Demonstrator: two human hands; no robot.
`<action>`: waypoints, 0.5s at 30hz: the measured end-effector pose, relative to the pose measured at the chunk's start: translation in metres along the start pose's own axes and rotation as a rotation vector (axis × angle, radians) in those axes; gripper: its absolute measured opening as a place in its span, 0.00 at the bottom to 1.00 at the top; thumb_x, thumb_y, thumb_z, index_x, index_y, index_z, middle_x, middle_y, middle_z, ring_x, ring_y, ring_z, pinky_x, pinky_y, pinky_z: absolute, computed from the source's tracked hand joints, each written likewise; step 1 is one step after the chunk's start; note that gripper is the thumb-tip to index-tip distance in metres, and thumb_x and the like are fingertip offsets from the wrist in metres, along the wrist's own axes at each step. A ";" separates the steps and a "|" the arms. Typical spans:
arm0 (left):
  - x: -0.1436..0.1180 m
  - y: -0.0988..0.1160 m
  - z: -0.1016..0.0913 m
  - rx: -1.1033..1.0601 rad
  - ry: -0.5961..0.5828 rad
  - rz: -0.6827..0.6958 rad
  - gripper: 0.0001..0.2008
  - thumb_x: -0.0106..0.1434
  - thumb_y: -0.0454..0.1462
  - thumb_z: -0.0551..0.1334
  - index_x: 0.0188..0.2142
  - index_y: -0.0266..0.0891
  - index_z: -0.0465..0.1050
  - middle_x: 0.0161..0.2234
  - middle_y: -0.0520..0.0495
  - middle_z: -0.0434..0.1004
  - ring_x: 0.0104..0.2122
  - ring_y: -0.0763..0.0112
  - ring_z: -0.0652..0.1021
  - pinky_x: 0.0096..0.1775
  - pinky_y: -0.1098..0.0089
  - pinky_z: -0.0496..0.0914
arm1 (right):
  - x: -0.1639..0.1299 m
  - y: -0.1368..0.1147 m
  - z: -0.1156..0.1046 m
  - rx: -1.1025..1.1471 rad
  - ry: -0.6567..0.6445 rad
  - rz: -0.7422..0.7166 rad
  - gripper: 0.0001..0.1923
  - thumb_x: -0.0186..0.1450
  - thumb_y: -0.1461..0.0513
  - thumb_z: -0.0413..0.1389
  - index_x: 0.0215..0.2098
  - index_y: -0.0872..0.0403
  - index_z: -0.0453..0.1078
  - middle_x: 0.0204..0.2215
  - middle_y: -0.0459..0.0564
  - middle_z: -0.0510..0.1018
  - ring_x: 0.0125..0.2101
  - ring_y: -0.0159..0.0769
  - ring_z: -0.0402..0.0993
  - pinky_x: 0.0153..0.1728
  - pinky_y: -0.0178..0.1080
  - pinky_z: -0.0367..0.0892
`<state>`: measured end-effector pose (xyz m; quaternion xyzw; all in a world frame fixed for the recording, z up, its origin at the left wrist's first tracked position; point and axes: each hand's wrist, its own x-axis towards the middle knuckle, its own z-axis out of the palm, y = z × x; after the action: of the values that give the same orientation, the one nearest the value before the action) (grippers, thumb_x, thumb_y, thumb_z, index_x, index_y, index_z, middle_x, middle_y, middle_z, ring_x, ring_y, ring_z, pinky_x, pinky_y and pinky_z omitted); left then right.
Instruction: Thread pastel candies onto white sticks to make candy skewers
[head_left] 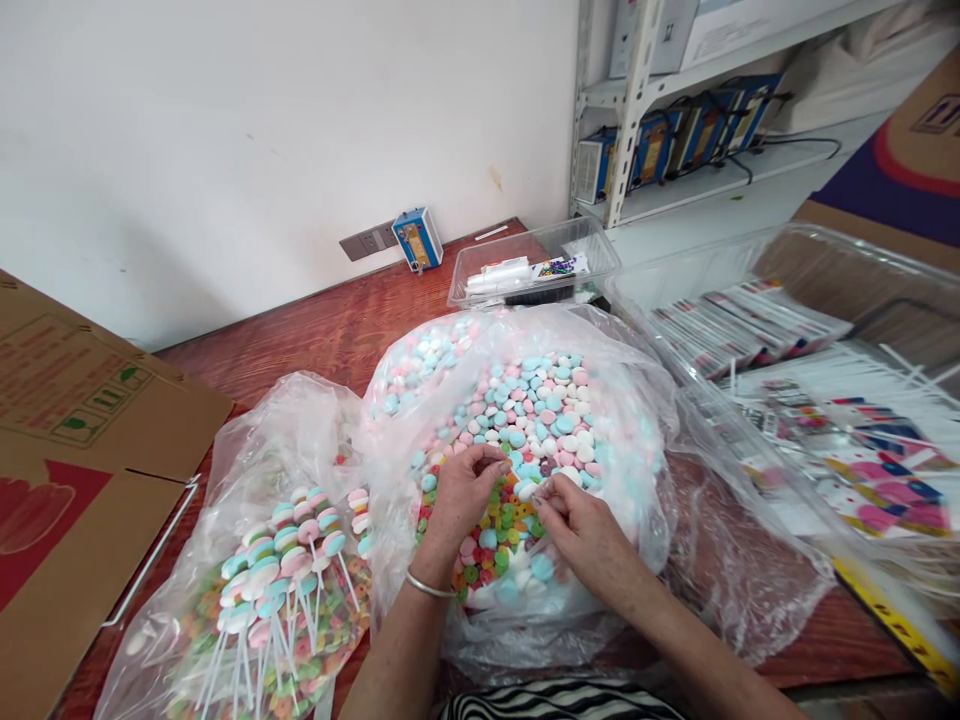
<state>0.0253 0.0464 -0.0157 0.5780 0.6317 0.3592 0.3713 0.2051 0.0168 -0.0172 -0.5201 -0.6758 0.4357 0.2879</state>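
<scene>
The reddish wooden table point(337, 330) carried everything, with a brown cardboard box point(67, 470) along its left edge and a long clear plastic tray of white sticks and printed wrappers point(795, 360) off to the right. Dead centre sat the big clear plastic bag of pastel pink, blue and white candy discs point(525, 420), its mouth spread wide, with a patch of small green, red and yellow ring candies point(502, 530) heaped near the front. Beside it on the left, a second clear bag held finished stacked-candy lollipops on white sticks point(277, 570), lying loose.

Both hands were down inside the big bag. The left hand point(461, 495), a thin silver bangle point(429, 587) on its wrist, arched palm-down over the ring candies, fingers curled together with the tips pressing into the pile; whether they had pinched a piece, I could not tell. The right hand point(581, 525) came in from the lower right, thumb and fingertips closed together near a pale disc at the edge of the pastel heap, and what they gripped was hidden.

The risk, I judged: the bag's slack wall sagging under a leaning forearm, spilling discs across the table; or a small ring slipping from so fine a pinch.
</scene>
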 end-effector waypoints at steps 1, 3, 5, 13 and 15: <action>0.000 0.000 -0.001 -0.031 -0.022 -0.008 0.10 0.61 0.41 0.61 0.37 0.38 0.77 0.28 0.49 0.78 0.28 0.69 0.76 0.30 0.72 0.69 | -0.001 0.001 -0.001 0.012 0.009 -0.002 0.06 0.66 0.60 0.46 0.30 0.49 0.57 0.16 0.38 0.65 0.20 0.34 0.66 0.24 0.34 0.56; 0.002 -0.001 -0.007 -0.033 -0.020 -0.010 0.13 0.64 0.41 0.58 0.43 0.39 0.76 0.30 0.49 0.79 0.29 0.68 0.77 0.32 0.70 0.70 | -0.003 0.003 -0.003 0.048 0.036 -0.006 0.07 0.67 0.59 0.46 0.30 0.49 0.59 0.17 0.38 0.65 0.21 0.34 0.66 0.25 0.34 0.57; 0.008 -0.002 -0.015 0.167 0.057 0.041 0.15 0.66 0.38 0.54 0.47 0.39 0.75 0.33 0.47 0.79 0.32 0.67 0.77 0.36 0.69 0.71 | -0.004 0.005 -0.005 0.087 0.062 -0.005 0.07 0.67 0.59 0.47 0.31 0.49 0.60 0.17 0.38 0.64 0.21 0.34 0.65 0.26 0.34 0.58; 0.034 -0.012 -0.032 0.708 0.025 0.182 0.14 0.58 0.26 0.57 0.31 0.42 0.78 0.35 0.44 0.76 0.40 0.61 0.72 0.43 0.64 0.65 | -0.005 0.013 -0.010 0.139 0.076 0.006 0.07 0.67 0.58 0.48 0.32 0.50 0.62 0.21 0.40 0.69 0.23 0.34 0.66 0.27 0.35 0.60; 0.036 -0.013 -0.030 0.724 -0.005 0.176 0.14 0.55 0.24 0.57 0.29 0.42 0.78 0.35 0.44 0.75 0.40 0.59 0.71 0.43 0.63 0.64 | -0.004 0.013 -0.010 0.139 0.073 0.004 0.07 0.67 0.58 0.48 0.32 0.50 0.62 0.20 0.39 0.68 0.23 0.34 0.66 0.27 0.34 0.59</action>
<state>-0.0090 0.0804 -0.0147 0.7248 0.6648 0.1419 0.1119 0.2206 0.0171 -0.0235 -0.5156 -0.6321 0.4629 0.3469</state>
